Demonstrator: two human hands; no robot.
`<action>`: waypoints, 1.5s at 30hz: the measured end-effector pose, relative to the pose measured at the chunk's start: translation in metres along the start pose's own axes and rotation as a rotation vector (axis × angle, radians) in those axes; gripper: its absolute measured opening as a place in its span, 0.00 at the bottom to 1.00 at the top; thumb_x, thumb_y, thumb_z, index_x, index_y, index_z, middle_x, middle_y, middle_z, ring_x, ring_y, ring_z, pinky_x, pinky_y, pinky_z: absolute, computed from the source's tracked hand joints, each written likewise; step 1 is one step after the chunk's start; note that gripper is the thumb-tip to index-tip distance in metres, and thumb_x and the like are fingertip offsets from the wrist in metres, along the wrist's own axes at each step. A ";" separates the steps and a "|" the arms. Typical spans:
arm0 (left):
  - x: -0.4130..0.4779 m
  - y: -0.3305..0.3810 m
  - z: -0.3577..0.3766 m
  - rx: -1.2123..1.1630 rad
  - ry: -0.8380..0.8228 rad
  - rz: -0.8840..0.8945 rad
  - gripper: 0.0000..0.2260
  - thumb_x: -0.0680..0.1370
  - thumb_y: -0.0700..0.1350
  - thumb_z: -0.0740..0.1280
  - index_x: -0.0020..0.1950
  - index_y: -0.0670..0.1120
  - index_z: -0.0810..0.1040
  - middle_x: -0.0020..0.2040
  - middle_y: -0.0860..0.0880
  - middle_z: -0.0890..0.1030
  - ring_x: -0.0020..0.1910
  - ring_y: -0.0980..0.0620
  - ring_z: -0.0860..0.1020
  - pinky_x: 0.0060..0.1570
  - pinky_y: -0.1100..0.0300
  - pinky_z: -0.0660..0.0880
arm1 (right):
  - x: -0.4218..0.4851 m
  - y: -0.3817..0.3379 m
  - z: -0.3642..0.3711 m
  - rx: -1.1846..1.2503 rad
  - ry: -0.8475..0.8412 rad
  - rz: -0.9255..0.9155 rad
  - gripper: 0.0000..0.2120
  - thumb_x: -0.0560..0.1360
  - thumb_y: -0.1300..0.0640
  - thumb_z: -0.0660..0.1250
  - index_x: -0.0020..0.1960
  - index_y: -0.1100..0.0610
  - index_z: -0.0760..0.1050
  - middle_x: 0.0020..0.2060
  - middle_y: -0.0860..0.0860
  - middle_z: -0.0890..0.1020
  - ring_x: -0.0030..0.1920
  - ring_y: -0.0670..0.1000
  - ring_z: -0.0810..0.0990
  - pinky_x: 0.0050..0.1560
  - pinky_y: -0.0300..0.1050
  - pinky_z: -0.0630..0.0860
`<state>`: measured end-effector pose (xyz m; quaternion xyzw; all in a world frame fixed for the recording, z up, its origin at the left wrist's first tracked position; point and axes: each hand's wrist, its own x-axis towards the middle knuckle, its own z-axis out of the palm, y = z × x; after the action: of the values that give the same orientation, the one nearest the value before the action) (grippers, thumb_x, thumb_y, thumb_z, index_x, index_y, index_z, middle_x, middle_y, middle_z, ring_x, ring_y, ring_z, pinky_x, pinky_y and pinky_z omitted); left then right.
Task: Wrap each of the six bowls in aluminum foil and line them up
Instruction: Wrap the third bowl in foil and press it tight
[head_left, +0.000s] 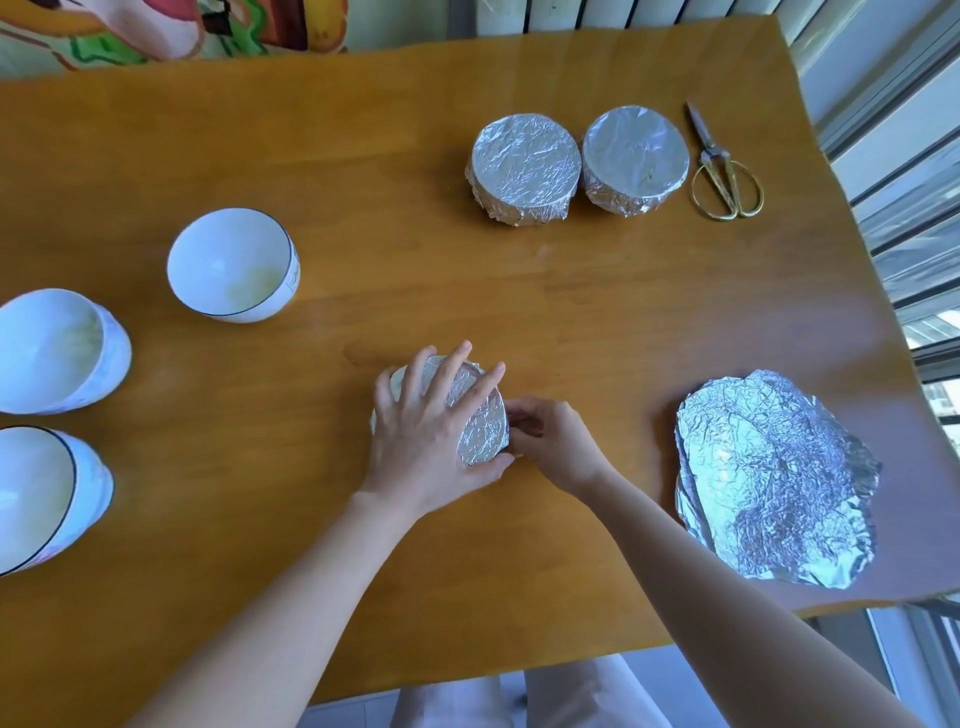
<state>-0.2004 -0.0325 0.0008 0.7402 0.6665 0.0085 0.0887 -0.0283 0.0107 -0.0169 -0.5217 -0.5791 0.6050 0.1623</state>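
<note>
A bowl covered in foil (483, 428) stands near the middle of the wooden table (363, 208). My left hand (428, 431) lies spread over its top, fingers straight and thumb at the near side. My right hand (550, 441) pinches the foil at the bowl's right rim. Two foil-wrapped bowls (524, 166) (635, 156) stand side by side at the back right. Three bare white bowls are on the left: one (234, 265) further back, two (57, 351) (47, 499) at the left edge.
A stack of crumpled foil sheets (774, 478) lies at the right, near the table's edge. Gold-handled scissors (722, 171) lie right of the wrapped bowls. The table's front edge runs just below my forearms.
</note>
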 end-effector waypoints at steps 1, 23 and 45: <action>-0.001 -0.001 0.000 -0.005 -0.008 0.002 0.41 0.68 0.76 0.58 0.78 0.61 0.60 0.80 0.49 0.58 0.76 0.40 0.59 0.67 0.33 0.59 | 0.001 -0.001 -0.001 -0.034 0.029 0.010 0.20 0.71 0.72 0.61 0.56 0.57 0.82 0.42 0.47 0.85 0.37 0.39 0.80 0.44 0.36 0.76; -0.025 0.030 0.017 -1.615 0.637 -1.030 0.21 0.77 0.58 0.55 0.62 0.51 0.77 0.61 0.47 0.80 0.61 0.48 0.78 0.63 0.42 0.74 | 0.004 -0.016 0.060 0.482 0.229 -0.008 0.17 0.84 0.48 0.55 0.69 0.49 0.72 0.64 0.44 0.78 0.65 0.42 0.75 0.65 0.42 0.71; 0.010 0.023 -0.093 -1.736 0.570 -0.840 0.14 0.81 0.65 0.55 0.46 0.68 0.79 0.57 0.55 0.82 0.61 0.48 0.80 0.55 0.50 0.78 | -0.001 -0.126 0.020 0.600 0.171 -0.092 0.21 0.79 0.39 0.56 0.65 0.46 0.75 0.61 0.51 0.80 0.63 0.53 0.78 0.67 0.63 0.72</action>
<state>-0.1884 -0.0138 0.0946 0.0946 0.6330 0.6364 0.4305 -0.0958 0.0339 0.0884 -0.4729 -0.3818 0.6950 0.3842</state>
